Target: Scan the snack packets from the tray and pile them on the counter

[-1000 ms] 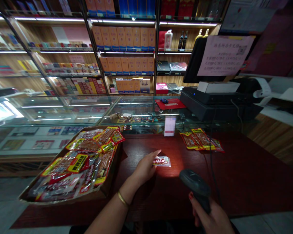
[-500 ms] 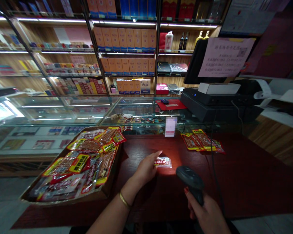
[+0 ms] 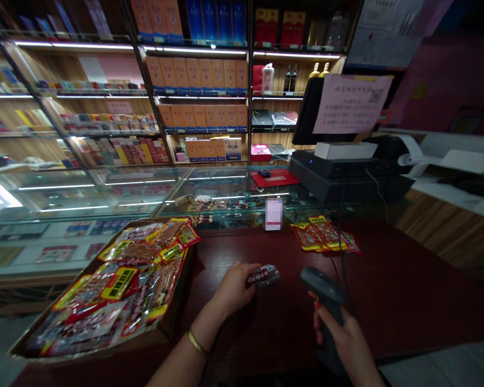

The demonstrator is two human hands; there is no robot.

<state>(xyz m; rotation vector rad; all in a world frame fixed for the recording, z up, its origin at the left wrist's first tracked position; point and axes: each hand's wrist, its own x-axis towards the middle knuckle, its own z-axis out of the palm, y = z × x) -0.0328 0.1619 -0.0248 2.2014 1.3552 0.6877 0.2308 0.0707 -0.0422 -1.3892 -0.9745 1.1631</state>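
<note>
My left hand [image 3: 237, 287] is closed on one end of a small, shiny snack packet [image 3: 263, 274], dark red with pale lettering, above the dark red wooden counter [image 3: 282, 328]. My right hand [image 3: 339, 333] grips the handle of a dark grey barcode scanner [image 3: 323, 285], whose head points toward the packet; no light spot shows on the counter. To the left is an open cardboard box [image 3: 177, 301] filled with red and yellow snack packets [image 3: 121, 282]. More snack packets [image 3: 320, 235] lie flat on the counter beyond the scanner.
A small upright card [image 3: 273, 214] stands at the counter's back edge. Behind it are a glass display case [image 3: 145, 188], a mouse [image 3: 264, 173] on a red mat, and a monitor [image 3: 306, 113] with a paper notice. A cable [image 3: 342, 258] crosses the counter on the right.
The bright red light on the packet and counter has gone out. My left hand has turned the packet, whose printed face looks darker. The scanner has tilted, and the whole view has shifted slightly.
</note>
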